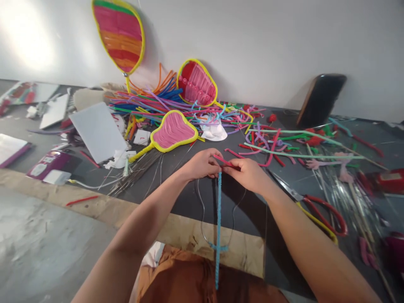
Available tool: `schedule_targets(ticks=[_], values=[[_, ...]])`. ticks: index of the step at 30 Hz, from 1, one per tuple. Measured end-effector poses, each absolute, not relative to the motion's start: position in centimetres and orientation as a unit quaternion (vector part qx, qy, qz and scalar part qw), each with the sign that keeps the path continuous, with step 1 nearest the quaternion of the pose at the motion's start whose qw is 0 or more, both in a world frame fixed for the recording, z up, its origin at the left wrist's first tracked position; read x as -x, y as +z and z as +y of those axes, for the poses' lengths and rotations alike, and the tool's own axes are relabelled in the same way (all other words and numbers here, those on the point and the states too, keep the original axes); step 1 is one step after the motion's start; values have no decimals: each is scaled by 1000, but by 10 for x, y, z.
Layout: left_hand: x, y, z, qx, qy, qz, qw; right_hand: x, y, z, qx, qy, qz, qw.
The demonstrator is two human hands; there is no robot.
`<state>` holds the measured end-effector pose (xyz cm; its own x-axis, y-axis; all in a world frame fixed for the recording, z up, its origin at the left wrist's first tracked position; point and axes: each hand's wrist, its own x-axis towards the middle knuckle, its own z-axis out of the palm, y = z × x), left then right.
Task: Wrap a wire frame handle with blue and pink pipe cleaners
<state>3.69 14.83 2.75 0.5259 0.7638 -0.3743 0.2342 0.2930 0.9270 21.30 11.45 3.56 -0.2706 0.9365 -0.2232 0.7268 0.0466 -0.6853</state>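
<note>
My left hand (205, 164) and my right hand (248, 171) meet above the table's front part, both with fingers pinched. Between their fingertips runs a short red-pink pipe cleaner (222, 160). A long blue pipe cleaner (219, 223) hangs straight down from beneath the fingers toward my lap. Thin bent wire (202, 216) curves down below both hands, with a short blue piece (224, 248) across its lower end. How the wire and the blue pipe cleaner join at the top is hidden by my fingers.
A pink fan shape with yellow edging (174, 131) lies ahead; two more lean on the wall. Loose pipe cleaners (151, 103) pile behind. Red-handled scissors (325, 212) lie right, near wire stems (350, 198). A phone (322, 101) stands against the wall.
</note>
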Motion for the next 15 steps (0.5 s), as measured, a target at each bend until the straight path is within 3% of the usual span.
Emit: schedule_targets(ticks=[9, 15], values=[[-38, 24, 148, -556, 180, 459, 669, -235, 34, 114, 545, 501, -662, 115], [-39, 26, 148, -572, 167, 450, 665, -231, 34, 114, 562, 476, -666, 120]])
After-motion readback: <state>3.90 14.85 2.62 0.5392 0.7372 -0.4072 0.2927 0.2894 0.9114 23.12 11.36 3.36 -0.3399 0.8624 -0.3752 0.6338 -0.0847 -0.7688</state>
